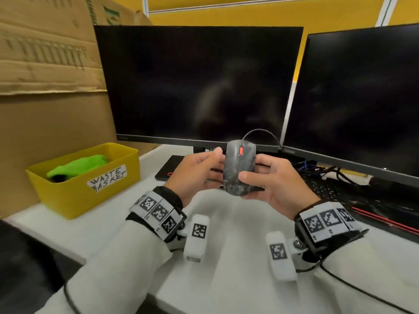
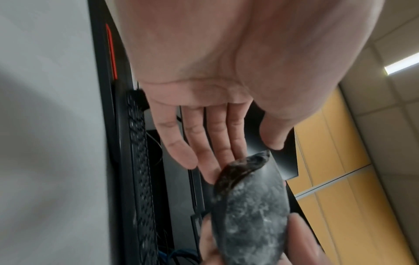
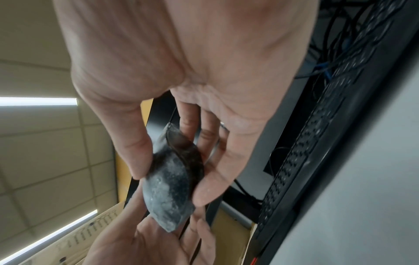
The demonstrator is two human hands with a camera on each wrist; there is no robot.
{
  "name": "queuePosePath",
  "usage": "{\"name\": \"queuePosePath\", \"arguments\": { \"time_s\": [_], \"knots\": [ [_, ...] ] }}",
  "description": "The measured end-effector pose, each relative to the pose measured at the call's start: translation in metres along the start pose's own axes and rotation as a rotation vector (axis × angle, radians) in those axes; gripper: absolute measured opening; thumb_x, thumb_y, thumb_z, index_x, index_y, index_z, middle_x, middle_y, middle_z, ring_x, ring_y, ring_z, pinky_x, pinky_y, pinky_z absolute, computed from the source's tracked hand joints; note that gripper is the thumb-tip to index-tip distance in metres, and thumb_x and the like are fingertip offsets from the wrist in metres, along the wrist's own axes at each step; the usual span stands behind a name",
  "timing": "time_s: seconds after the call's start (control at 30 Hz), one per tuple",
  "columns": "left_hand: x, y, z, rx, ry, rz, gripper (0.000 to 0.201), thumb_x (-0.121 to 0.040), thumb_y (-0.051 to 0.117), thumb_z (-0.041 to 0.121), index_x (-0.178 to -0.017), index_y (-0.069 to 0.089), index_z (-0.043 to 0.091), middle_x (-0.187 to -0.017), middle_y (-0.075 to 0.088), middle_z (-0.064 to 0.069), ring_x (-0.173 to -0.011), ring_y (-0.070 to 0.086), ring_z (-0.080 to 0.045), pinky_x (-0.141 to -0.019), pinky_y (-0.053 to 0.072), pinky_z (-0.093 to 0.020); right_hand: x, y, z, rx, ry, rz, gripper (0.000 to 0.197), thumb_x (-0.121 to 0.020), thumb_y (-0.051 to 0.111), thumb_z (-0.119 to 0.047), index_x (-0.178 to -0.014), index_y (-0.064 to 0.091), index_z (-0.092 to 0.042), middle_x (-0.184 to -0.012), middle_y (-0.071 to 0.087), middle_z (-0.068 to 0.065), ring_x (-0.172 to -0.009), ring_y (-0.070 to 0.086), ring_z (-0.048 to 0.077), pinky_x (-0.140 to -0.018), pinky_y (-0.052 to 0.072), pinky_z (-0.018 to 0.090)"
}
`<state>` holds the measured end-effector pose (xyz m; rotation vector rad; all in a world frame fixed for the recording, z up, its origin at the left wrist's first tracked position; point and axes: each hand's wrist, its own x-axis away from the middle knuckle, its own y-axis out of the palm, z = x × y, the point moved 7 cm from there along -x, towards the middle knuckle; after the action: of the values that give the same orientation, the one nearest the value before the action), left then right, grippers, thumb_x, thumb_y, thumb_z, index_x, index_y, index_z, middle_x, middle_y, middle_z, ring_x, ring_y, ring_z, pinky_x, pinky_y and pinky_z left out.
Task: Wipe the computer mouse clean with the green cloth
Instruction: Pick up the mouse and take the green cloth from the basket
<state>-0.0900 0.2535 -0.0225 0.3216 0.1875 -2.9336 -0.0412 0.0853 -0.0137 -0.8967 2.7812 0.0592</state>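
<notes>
Right hand (image 1: 275, 186) grips rounded, dust-smeared grey mouse (image 1: 239, 167)

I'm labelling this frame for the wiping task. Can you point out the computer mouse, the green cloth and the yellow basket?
computer mouse (image 1: 238, 175): head view, on its dusty grey back, below the orange wheel.
green cloth (image 1: 79, 166): head view, on its bunched top fold.
yellow basket (image 1: 68, 200): head view, on its bare front wall.

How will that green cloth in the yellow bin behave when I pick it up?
The green cloth lies crumpled in the yellow bin, so it is probably floppy and will likely drape. It looks light and unlikely to slip or roll.
</notes>
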Motion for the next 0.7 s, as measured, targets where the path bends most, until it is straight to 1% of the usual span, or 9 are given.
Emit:
{"name": "queuePosePath", "arguments": {
  "time_s": [0.17, 0.27, 0.3, 0.37, 0.43, 0.47, 0.53, 0.63, 0.7],
  "knots": [
    [0.020, -0.080, 0.002, -0.108, -0.069, 0.235, 0.036, -0.105, 0.055, 0.047, -0.115, 0.074, 0.017, -0.106, 0.081, -0.002, -0.095, 0.078, -0.022, -0.086, 0.063, -0.036, -0.019, 0.061, -0.001, -0.037, -0.010, -0.103, 0.030, -0.086, 0.077, -0.001, -0.116, 0.071, -0.004, -0.109, 0.077, 0.023, -0.097, 0.076, 0.039, -0.079, 0.063, 0.048],
    [0.032, -0.126, 0.009, -0.162, -0.055, 0.358, 0.022, -0.101, 0.065, 0.033, -0.107, 0.073, 0.012, -0.098, 0.076, -0.005, -0.077, 0.072, -0.017, -0.066, 0.057, -0.029, -0.026, 0.098, 0.002, -0.058, -0.004, -0.167, 0.030, -0.086, 0.076, 0.000, -0.116, 0.071, -0.002, -0.108, 0.076, 0.024, -0.094, 0.076, 0.037, -0.076, 0.062, 0.046],
    [0.037, -0.143, 0.013, -0.195, -0.039, 0.417, 0.019, -0.099, 0.068, 0.028, -0.103, 0.072, 0.011, -0.094, 0.075, -0.008, -0.074, 0.069, -0.018, -0.063, 0.055, -0.029, -0.029, 0.109, 0.003, -0.058, -0.003, -0.184, 0.030, -0.086, 0.076, 0.001, -0.116, 0.070, 0.000, -0.108, 0.075, 0.027, -0.093, 0.076, 0.036, -0.076, 0.063, 0.047],
    [0.046, -0.184, 0.022, -0.332, -0.012, 0.556, 0.015, -0.096, 0.072, 0.027, -0.095, 0.073, 0.012, -0.092, 0.077, -0.011, -0.077, 0.069, -0.022, -0.069, 0.057, -0.035, -0.032, 0.130, 0.005, -0.059, 0.002, -0.204, 0.030, -0.086, 0.076, 0.002, -0.115, 0.069, 0.003, -0.110, 0.070, 0.032, -0.091, 0.075, 0.035, -0.079, 0.063, 0.051],
    [0.051, -0.222, 0.036, -0.581, -0.041, 0.665, 0.010, -0.094, 0.070, 0.030, -0.092, 0.074, 0.021, -0.095, 0.078, -0.004, -0.092, 0.072, -0.024, -0.084, 0.060, -0.038, -0.036, 0.147, 0.006, -0.071, 0.012, -0.221, 0.031, -0.085, 0.076, 0.002, -0.115, 0.068, 0.006, -0.110, 0.067, 0.036, -0.091, 0.072, 0.036, -0.082, 0.061, 0.054],
    [0.051, -0.238, 0.040, -0.734, -0.099, 0.672, 0.011, -0.095, 0.066, 0.030, -0.096, 0.075, 0.023, -0.100, 0.078, -0.002, -0.101, 0.071, -0.026, -0.090, 0.058, -0.037, -0.037, 0.154, 0.007, -0.079, 0.018, -0.231, 0.032, -0.085, 0.077, 0.003, -0.116, 0.067, 0.006, -0.107, 0.067, 0.036, -0.092, 0.071, 0.037, -0.082, 0.061, 0.054],
    [0.046, -0.262, 0.041, -0.956, -0.278, 0.590, 0.022, -0.098, 0.060, 0.025, -0.113, 0.076, 0.025, -0.120, 0.075, -0.003, -0.115, 0.067, -0.028, -0.095, 0.053, -0.035, -0.039, 0.167, 0.009, -0.087, 0.025, -0.248, 0.032, -0.085, 0.076, 0.003, -0.115, 0.067, 0.007, -0.104, 0.066, 0.034, -0.092, 0.070, 0.037, -0.081, 0.061, 0.053],
    [0.036, -0.274, 0.030, -1.186, -0.513, 0.363, 0.039, -0.101, 0.062, 0.021, -0.139, 0.066, 0.026, -0.144, 0.064, -0.002, -0.130, 0.059, -0.028, -0.103, 0.048, -0.034, -0.043, 0.179, 0.014, -0.076, 0.030, -0.263, 0.032, -0.085, 0.077, 0.003, -0.114, 0.066, 0.009, -0.102, 0.065, 0.030, -0.088, 0.070, 0.033, -0.077, 0.063, 0.050],
    [0.027, -0.276, 0.021, -1.355, -0.605, 0.225, 0.052, -0.099, 0.066, 0.025, -0.150, 0.056, 0.023, -0.151, 0.057, -0.003, -0.134, 0.056, -0.028, -0.107, 0.047, -0.035, -0.044, 0.182, 0.017, -0.063, 0.026, -0.269, 0.030, -0.085, 0.078, 0.002, -0.113, 0.068, 0.007, -0.101, 0.066, 0.027, -0.087, 0.071, 0.031, -0.073, 0.063, 0.046]
  ]
}}
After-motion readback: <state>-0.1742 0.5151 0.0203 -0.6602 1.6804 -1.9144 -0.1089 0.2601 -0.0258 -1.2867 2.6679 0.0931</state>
